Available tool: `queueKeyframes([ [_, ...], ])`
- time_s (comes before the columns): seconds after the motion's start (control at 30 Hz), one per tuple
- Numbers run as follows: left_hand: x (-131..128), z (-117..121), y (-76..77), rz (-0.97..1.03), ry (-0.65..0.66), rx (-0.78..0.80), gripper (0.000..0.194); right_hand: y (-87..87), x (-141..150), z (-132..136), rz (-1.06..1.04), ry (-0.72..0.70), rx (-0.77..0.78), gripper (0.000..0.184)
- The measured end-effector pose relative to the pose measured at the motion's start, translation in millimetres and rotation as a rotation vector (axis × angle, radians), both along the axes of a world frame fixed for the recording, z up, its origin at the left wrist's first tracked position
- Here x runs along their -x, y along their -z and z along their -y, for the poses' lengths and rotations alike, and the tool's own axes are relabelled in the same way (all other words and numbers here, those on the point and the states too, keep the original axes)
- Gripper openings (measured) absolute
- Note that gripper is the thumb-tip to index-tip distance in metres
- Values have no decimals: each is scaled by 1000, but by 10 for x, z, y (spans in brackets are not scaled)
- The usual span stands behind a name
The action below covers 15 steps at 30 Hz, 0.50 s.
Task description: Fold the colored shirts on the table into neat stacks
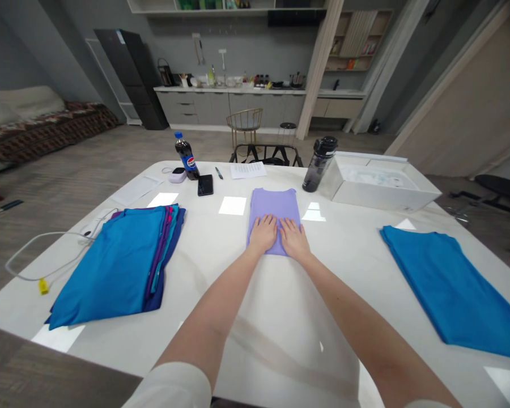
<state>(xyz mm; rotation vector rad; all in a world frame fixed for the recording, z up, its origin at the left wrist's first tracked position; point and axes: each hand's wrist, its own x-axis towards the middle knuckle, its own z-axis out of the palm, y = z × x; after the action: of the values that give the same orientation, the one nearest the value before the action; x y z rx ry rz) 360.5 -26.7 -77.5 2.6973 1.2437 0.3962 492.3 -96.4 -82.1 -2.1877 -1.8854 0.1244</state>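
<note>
A light purple folded cloth (274, 203), which looks like a garment, lies flat on the white table (289, 317) in front of me. My left hand (264, 233) rests palm down on its lower left part, fingers stretched out. Beside it, my right hand (294, 238) lies flat on the lower right part, fingers also extended. Neither hand grips the cloth. To the left is a stack of folded fabrics, with a blue folded cloth (114, 260) on top and purple, teal and navy edges below. Another blue folded cloth (454, 289) lies at the right.
Toward the back stand a cola bottle (187, 157), a phone (205, 185), a pen (219, 173), a paper sheet (248, 170), a dark tumbler (320, 164) and an open white box (382, 195). A white cable (29, 249) loops over the left edge. A chair (267, 154) stands beyond.
</note>
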Motion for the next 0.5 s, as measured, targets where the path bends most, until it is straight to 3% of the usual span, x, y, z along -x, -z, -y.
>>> queueKeyframes([
  [0.17, 277, 228, -18, -26, 49, 34, 60, -23, -12, 388, 66, 46, 58, 60],
  [0.33, 763, 475, 18, -63, 114, 65, 59, -59, -24, 744, 75, 44, 134, 62],
  [0.5, 1149, 766, -46, -6, 83, 9, 51, -116, -27, 1162, 59, -50, 88, 58],
])
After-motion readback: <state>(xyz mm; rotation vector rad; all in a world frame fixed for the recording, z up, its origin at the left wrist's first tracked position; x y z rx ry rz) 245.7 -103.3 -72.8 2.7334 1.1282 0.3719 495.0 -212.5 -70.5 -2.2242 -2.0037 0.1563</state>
